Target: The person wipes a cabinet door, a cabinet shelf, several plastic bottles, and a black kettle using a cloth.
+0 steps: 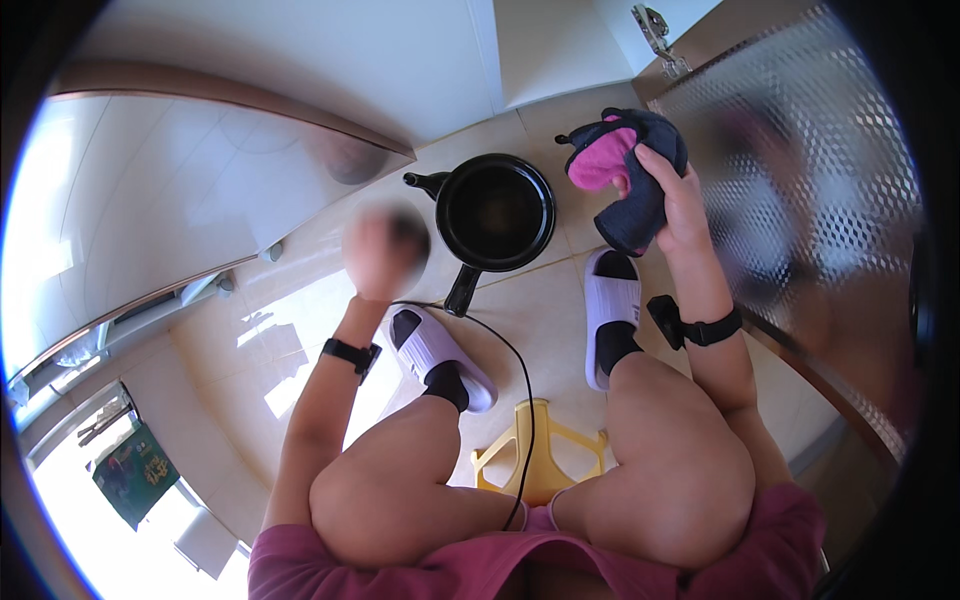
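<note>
My left hand [373, 255] is blurred in the picture; it grips a dark round object [421, 244] whose details are smeared, left of the pot. In my right hand [679, 195] is a bunched dark navy and pink cloth [649, 172], raised to the right of the pot. Between my hands a black glazed pot [495, 214] stands uncovered on the tiled floor. Its short spout [427, 182] points to the far left and its stubby handle [462, 291] towards me. The pot's inside is dark, and I cannot tell what it holds.
A glossy cabinet door [217, 172] stands at left; a patterned glass door [802, 165] hangs open by a metal hinge [660, 41] at right. My feet wear pale slippers [442, 352]. A black cable [527, 375] runs over a yellow plastic stool [536, 457]. A green package [135, 474] lies far left.
</note>
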`<state>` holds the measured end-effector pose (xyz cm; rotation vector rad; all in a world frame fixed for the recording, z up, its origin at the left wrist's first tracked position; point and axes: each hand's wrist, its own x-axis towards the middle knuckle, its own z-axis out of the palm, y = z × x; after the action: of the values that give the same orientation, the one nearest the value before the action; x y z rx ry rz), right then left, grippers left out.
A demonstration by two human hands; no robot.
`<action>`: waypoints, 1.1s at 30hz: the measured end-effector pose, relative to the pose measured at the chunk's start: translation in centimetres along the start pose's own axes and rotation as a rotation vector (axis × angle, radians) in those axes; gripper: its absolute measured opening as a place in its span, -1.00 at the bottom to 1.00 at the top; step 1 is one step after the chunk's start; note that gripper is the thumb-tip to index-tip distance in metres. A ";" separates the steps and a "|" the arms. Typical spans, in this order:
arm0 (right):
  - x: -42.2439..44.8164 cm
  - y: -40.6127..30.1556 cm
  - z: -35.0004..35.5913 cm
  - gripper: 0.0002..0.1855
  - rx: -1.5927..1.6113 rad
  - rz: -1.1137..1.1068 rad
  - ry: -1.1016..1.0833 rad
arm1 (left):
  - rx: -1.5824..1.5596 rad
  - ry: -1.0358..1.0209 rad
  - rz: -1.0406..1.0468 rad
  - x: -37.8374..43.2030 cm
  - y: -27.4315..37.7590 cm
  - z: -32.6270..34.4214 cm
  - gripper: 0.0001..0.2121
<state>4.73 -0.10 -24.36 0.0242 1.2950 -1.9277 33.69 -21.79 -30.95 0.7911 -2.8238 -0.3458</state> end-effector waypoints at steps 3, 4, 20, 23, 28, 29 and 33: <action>0.1 0.4 -0.4 -0.69 0.010 -0.031 0.031 | -0.209 0.085 0.272 1.3 4.7 -0.6 -0.68; 0.2 0.6 -0.5 -0.68 -0.009 -0.036 0.029 | -0.299 0.063 0.348 1.5 6.1 -0.1 -0.69; 5.9 11.2 5.6 -0.50 -1.506 -0.733 -0.367 | -0.152 -0.122 0.469 -0.8 7.7 5.1 -0.75; 8.2 12.6 8.2 -0.60 -1.675 -0.882 -0.541 | -0.123 -0.164 0.464 -0.4 8.5 4.8 -0.74; 6.7 10.8 4.6 -0.52 -1.459 -0.615 -0.412 | -0.066 -0.150 0.383 -1.0 8.3 5.0 -0.74; 6.0 10.9 3.0 -0.51 -1.423 -0.628 -0.388 | -0.070 -0.144 0.391 -1.0 8.3 5.1 -0.75; 3.8 10.7 0.6 -0.44 -1.353 -0.487 -0.283 | -0.088 -0.136 0.407 -0.9 7.7 5.3 -0.75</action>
<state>9.00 -4.51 -33.96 -1.2612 2.2404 -0.9509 29.45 -14.03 -34.00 0.1704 -2.9748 -0.4659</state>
